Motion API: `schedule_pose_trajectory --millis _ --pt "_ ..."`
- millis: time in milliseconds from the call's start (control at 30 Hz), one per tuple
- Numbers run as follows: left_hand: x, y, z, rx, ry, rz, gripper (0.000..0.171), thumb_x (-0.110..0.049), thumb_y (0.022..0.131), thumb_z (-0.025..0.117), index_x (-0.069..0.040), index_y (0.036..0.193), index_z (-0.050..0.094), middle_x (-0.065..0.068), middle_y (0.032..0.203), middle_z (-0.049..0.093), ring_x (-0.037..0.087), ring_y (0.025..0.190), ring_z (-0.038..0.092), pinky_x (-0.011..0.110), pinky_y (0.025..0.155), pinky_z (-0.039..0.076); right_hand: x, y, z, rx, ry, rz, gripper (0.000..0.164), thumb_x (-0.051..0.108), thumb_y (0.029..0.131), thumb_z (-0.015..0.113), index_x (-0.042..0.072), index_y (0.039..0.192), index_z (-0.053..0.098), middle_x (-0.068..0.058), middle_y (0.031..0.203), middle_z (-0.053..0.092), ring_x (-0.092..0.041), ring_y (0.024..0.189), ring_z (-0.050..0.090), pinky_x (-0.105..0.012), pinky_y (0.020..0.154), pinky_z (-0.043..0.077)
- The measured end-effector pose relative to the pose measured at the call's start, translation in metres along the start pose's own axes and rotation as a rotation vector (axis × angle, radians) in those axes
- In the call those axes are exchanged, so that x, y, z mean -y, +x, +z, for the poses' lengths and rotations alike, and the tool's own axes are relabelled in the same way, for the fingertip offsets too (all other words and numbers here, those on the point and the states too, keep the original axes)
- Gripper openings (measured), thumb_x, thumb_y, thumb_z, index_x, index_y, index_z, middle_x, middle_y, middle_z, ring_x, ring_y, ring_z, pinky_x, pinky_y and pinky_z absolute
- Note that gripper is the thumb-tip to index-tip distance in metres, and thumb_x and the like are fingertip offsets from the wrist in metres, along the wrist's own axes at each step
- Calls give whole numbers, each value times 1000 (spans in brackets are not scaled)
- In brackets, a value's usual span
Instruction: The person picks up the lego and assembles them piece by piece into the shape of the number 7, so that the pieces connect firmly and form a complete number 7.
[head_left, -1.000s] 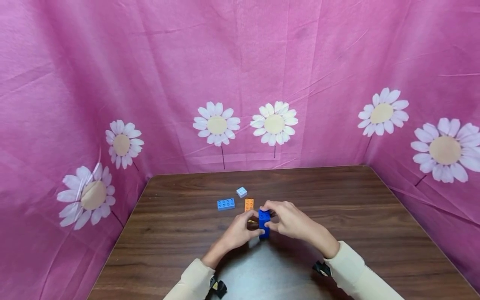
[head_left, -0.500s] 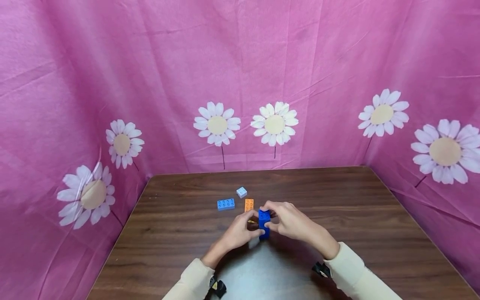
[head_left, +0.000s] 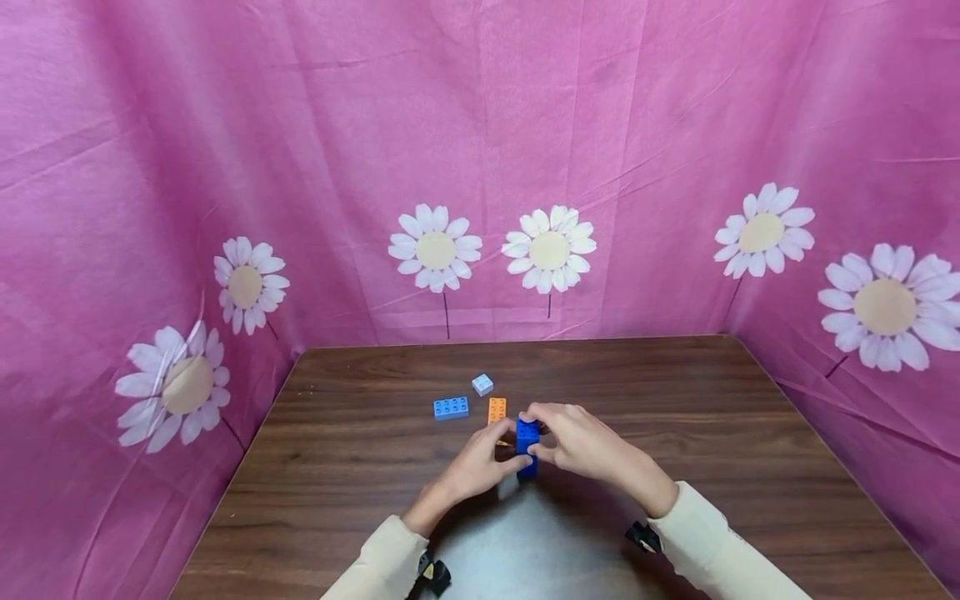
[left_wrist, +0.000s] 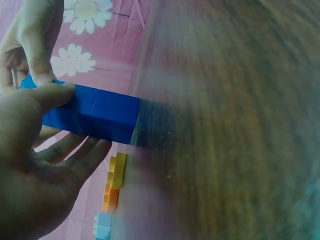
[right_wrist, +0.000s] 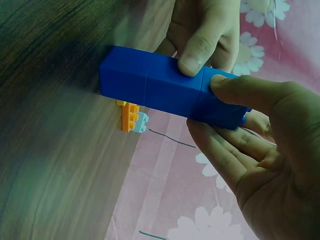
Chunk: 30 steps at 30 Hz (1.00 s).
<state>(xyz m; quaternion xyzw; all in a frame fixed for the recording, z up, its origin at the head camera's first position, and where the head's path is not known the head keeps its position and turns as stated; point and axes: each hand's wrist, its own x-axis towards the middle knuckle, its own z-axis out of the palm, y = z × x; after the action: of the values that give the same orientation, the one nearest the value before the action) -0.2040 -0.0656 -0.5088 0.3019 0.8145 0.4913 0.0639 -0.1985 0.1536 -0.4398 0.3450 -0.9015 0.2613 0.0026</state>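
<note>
Blue stack (head_left: 527, 442), pinched by left fingers (left_wrist: 92, 158) and right fingers (right_wrist: 215, 150), partly hides yellow brick (left_wrist: 119, 169), orange brick (head_left: 497, 408) beyond

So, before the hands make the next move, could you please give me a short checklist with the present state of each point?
1. Left hand grips the blue stack below its top block: ok.
2. Right hand grips the top block: ok.
3. Blue stack upright on the table: ok.
4. Top block fully seated: cannot tell; its underside is hidden.
5. Orange block studs up: ok.
6. Yellow block clear of the blue stack: cannot tell.
</note>
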Motion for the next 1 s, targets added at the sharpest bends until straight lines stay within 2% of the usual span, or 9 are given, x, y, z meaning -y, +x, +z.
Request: schedule_pose_trajectory --millis 200,400,633,800,1000 --pt "1 0 1 -5 19 5 28 -26 104 72 -14 127 63 4 121 72 22 117 70 33 101 59 -1 -1 0 -1 -12 5 28 14 93 84 12 115 67 -7 119 77 -8 90 68 -26 75 60" --pt "0 1 -1 -6 21 9 27 -25 104 73 -13 126 65 5 121 73 22 116 70 35 100 60 -1 -2 0 -4 -33 2 30 16 93 84 12 117 67 -6 118 77 -10 94 70 -30 80 62" --pt "0 0 -2 -1 22 -6 27 -27 104 73 -14 126 65 5 122 72 23 115 70 37 100 61 -4 0 -1 19 17 -14 29 14 93 84 15 114 64 0 107 74 -8 80 62 -21 66 55" --pt "1 1 -2 1 7 -10 24 -26 103 73 -14 123 66 5 121 72 23 114 71 29 98 60 -7 1 -2 42 29 -32 31 14 95 82 15 121 64 1 110 75 -12 91 70 -25 77 60" --pt "2 1 -2 2 3 -8 22 -27 103 73 -14 120 66 5 120 73 22 113 71 26 96 60 -11 1 -7 75 68 -44 34 21 99 78 14 131 66 1 122 75 -12 105 72 -39 93 64"
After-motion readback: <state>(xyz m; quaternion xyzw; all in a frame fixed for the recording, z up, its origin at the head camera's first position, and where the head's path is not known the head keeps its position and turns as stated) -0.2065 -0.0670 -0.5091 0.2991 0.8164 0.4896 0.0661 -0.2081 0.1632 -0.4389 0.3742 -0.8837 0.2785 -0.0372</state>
